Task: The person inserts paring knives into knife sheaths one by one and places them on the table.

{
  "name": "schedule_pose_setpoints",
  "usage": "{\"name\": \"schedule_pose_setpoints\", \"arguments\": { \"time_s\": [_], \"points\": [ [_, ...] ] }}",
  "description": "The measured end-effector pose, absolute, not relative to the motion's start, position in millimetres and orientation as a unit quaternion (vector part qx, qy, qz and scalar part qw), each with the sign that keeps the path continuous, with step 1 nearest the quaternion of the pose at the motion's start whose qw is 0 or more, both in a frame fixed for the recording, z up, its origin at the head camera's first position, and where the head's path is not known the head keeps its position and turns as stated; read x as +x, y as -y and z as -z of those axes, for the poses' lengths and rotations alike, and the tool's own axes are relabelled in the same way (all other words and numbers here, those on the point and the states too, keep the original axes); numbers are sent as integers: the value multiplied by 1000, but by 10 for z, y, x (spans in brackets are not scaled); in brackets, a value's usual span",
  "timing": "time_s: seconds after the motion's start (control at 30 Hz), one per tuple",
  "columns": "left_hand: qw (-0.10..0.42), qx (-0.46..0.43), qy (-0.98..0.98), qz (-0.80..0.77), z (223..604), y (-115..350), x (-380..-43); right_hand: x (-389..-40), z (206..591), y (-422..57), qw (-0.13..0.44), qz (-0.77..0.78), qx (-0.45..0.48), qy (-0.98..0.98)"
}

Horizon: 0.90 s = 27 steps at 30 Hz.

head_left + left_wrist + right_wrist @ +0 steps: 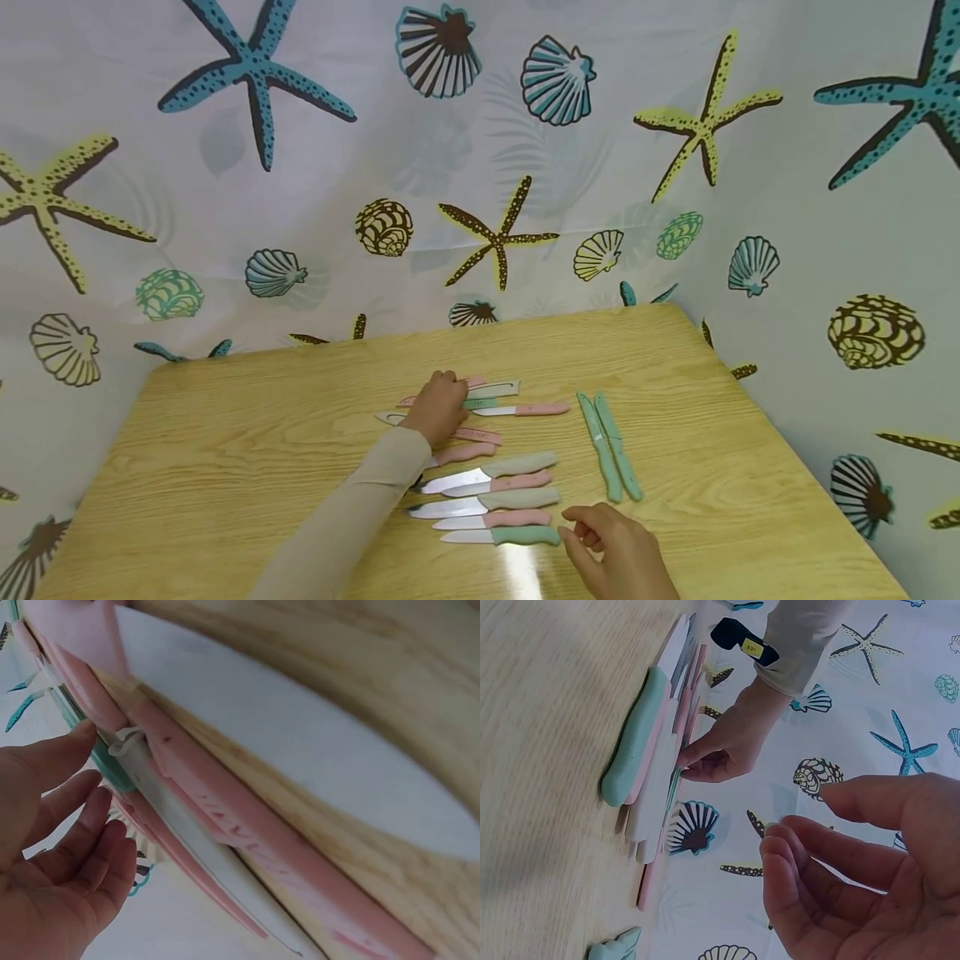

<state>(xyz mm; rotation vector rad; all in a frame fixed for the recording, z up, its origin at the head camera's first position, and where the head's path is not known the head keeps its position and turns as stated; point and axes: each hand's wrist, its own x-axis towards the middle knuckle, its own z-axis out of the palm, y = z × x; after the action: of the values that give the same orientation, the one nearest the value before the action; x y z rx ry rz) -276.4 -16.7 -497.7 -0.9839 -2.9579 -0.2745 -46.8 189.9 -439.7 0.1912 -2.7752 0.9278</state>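
My left hand (pixel 438 408) is over a cluster of knife sheaths at the back of the row. In the left wrist view its thumb and loosely bent fingertips are at the edge of a green sheath (pixel 112 766), with a gap between thumb and index finger. Beside it lie a white sheath (pixel 202 840) and a pink sheath (pixel 255 832) with lettering. A pink-handled knife (pixel 542 409) lies just right of this cluster. My right hand (pixel 618 550), fingers loosely curled and holding nothing, hovers near the handle of a green-handled knife (pixel 525 535).
Several bare-bladed knives with cream, pink and green handles, among them a cream-handled knife (pixel 521 498), lie in a column, blades to the left. Two green knives (pixel 609 450) with covered blades lie to the right. A shell-printed cloth (pixel 480 167) hangs behind the wooden table (pixel 225 450).
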Motion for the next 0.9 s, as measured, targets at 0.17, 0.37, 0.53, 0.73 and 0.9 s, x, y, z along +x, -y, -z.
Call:
{"name": "schedule_pose_setpoints", "arguments": {
  "time_s": [0.17, 0.37, 0.53, 0.73, 0.9],
  "points": [
    [27, -321, 942, 93, 5023, 180, -2781, -447, 4415, -1879, 110, -316, 73, 939],
    [28, -322, 942, 92, 4990, 190, -2740, -422, 4425, -1854, 106, -318, 68, 940],
    [15, -319, 944, 86, 4957, 193, -2703, -405, 4436, -1845, 111, -317, 69, 939],
    [20, -327, 943, 51, 4968, 180, -2707, -394, 4448, -1833, 122, -313, 79, 939],
    [41, -342, 939, 15, 4988, 188, -2697, -381, 4452, -1825, 111, -315, 82, 939]
  ]
}}
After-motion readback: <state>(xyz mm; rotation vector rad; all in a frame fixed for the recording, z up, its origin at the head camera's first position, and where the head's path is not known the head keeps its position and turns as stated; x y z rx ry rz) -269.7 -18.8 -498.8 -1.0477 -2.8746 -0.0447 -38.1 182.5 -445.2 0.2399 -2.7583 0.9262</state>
